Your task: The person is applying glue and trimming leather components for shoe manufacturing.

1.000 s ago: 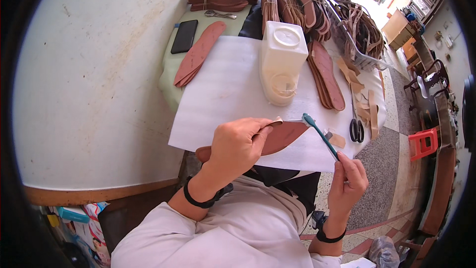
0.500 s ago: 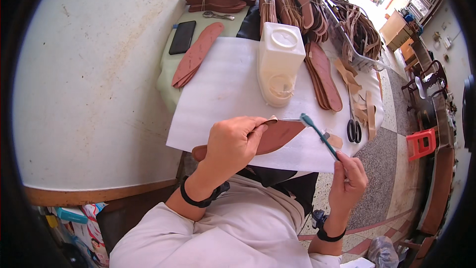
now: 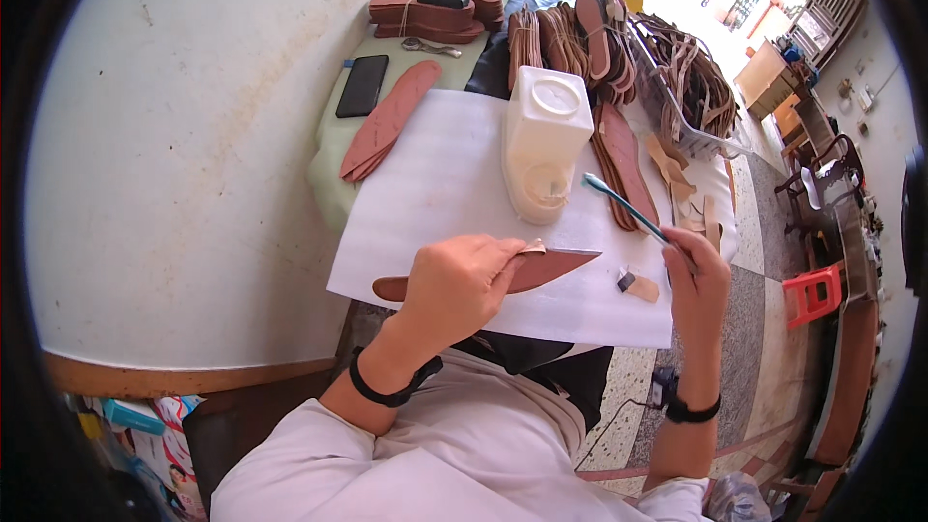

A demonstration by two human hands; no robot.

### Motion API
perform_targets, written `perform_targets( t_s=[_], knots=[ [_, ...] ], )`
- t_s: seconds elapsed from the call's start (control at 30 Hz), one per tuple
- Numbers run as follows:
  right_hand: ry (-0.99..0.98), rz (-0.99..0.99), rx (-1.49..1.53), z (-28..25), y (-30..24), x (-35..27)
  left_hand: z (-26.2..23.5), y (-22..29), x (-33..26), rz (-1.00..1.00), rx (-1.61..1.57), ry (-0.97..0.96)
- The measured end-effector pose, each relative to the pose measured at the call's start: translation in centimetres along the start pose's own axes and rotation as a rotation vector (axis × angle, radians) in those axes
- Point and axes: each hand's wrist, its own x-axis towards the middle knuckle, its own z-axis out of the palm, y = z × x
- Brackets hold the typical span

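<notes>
My left hand (image 3: 459, 280) is closed on a brown insole (image 3: 541, 272), pinching its upper edge along with a small pale strip (image 3: 534, 246). The insole is tilted over a white sheet (image 3: 425, 203), its pointed end toward the right. In my right hand (image 3: 701, 275) is a teal toothbrush (image 3: 628, 206), its bristle head raised away from the insole and near the white plastic glue container (image 3: 549, 121). That container stands in the middle of the sheet, with a rounded opening at its near end. Below the brush lies a small tan scrap (image 3: 642, 289) with a dark piece on it.
A fanned pile of insoles (image 3: 387, 126) lies at left beside a black phone (image 3: 362, 87). Another pile (image 3: 623, 159) sits right of the container. Tied stacks (image 3: 425, 17) and a clear basket (image 3: 710, 143) of strips stand farther back. A red stool (image 3: 814, 295) is on the floor.
My right hand has moved up and to the right, lifting the toothbrush off the insole's tip toward the container. The left hand keeps its hold, and the insole now appears more edge-on.
</notes>
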Motion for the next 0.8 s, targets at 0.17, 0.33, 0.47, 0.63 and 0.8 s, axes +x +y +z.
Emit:
perform_targets(
  t_s=[0.17,0.33,0.47,0.63,0.8],
  knots=[
    [-0.133,-0.149,-0.014,3.2,2.4,3.9,1.0,-0.3,-0.3,0.105,0.067,-0.005],
    [-0.256,-0.211,-0.189,4.6,4.1,4.5,1.5,-0.6,-0.8,0.11,0.079,-0.014],
    [-0.162,-0.203,-0.198,4.4,2.9,3.7,1.3,-0.4,-0.7,0.091,0.079,-0.032],
    [-0.164,-0.26,0.003,3.8,-4.6,1.7,0.6,0.0,-0.8,-0.001,0.058,-0.099],
    [-0.252,-0.416,-0.043,6.1,-7.9,0.8,1.2,-0.6,-1.0,-0.045,-0.058,-0.077]
  ],
)
